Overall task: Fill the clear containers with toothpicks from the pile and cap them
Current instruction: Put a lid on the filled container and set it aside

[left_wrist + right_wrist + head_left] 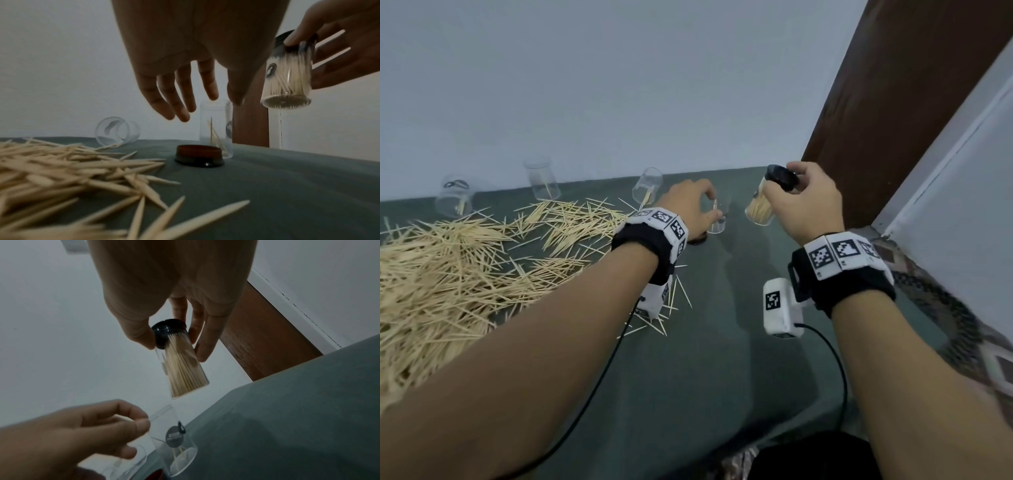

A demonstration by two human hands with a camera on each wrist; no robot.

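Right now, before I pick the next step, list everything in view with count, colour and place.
Toothpick pile: one, pale wood, left on the cloth.
Filled container: one, clear, black cap on, held in the air, right.
Near-empty container: one, clear, upright at centre.
Other containers: three, clear, along the wall.
Loose cap: one, dark, beside the centre container.
Cloth: grey-green.
Door frame: brown, right.
Left hand: at the centre container.
Right hand: grip on the filled container.

Home: cloth-covered table [722, 342], wooden door [893, 102]
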